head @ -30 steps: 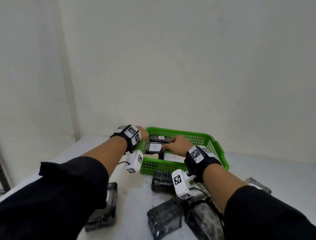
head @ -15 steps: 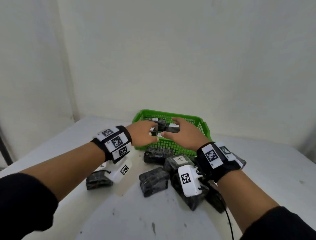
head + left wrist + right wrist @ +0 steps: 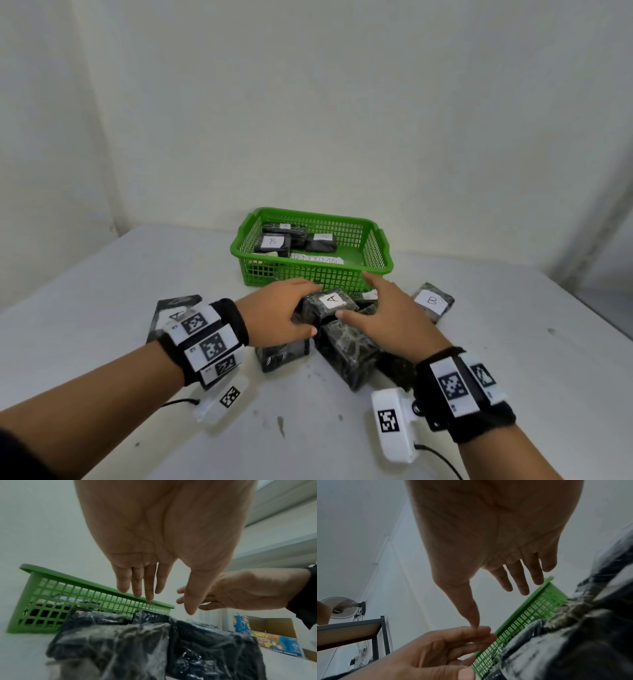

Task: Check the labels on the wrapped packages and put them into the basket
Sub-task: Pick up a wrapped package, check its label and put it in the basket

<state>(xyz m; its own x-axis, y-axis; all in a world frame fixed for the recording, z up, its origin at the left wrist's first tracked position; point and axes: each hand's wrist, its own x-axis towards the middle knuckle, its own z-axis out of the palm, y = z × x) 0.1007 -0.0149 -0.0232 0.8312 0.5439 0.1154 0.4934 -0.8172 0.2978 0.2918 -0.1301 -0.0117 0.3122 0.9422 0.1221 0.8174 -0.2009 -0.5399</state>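
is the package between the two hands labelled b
No, the package between the left hand and right hand carries a white label reading A.

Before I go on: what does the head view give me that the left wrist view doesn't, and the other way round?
Head view only: the label letters, A on the package between the hands, B on the package to its right, and labelled packages inside the basket. Left wrist view only: the left hand from the palm side, fingers straight, above the wrapped packages, and printed cartons behind. Both: basket, both hands, right hand open.
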